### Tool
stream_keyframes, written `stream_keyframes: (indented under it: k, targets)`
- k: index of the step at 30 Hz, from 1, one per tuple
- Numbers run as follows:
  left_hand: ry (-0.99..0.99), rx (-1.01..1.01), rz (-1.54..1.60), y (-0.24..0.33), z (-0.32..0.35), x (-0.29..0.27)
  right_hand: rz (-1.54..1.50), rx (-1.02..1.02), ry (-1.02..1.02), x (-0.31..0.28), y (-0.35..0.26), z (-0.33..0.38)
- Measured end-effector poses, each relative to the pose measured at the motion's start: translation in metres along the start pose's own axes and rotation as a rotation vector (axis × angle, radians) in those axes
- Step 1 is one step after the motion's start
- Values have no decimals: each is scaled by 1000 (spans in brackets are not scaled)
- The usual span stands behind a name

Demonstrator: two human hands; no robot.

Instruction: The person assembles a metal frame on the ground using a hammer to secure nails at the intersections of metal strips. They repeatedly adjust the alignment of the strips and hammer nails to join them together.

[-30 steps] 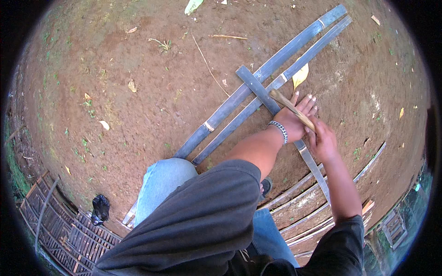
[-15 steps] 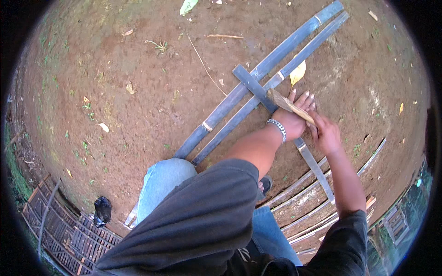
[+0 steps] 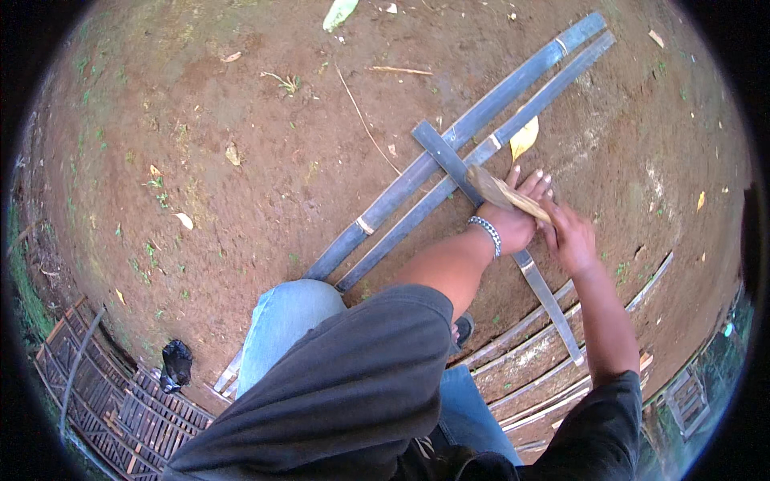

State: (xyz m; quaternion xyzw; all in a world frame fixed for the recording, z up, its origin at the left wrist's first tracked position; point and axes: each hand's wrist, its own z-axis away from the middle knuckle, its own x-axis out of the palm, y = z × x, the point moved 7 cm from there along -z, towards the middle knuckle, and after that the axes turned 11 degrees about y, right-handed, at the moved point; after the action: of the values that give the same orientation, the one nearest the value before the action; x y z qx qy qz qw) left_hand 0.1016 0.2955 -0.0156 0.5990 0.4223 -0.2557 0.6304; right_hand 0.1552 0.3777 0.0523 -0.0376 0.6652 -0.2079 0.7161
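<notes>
Two long dark bamboo strips (image 3: 401, 196) lie side by side on the ground, running from near my knee up to the far right. A shorter bamboo crosspiece (image 3: 439, 151) lies across both, its pale near end pointing toward me. My left hand (image 3: 513, 224), with a chain bracelet at the wrist, rests over this crosspiece with its fingers stretched out. In my right hand (image 3: 573, 240) is a wooden stick with a broad end (image 3: 501, 192). It slants over the back of my left hand, its broad end above the crosspiece near the crossing. Whether the stick touches the hand is unclear.
Several thin split strips (image 3: 521, 353) lie on the ground to the near right. A slatted bamboo rack (image 3: 136, 417) and a black plastic bag (image 3: 176, 365) are at the near left. A yellow leaf (image 3: 524, 139) lies beside the long strips.
The whole scene has shifted slightly down and right in the picture. Both hands, the stick and the bamboo strips keep nearly the same places relative to each other.
</notes>
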Motion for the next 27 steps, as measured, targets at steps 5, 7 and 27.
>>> stream_keyframes:
  k: [5,7,27]
  targets:
    - [11,35,-13,4,2,-10,-49,-138,111,-4,6,9]
    - [103,-19,52,-4,0,-2,-1,-34,-42,1,0,-11]
    - [104,34,116,0,2,-11,67,-235,29,-3,7,-5]
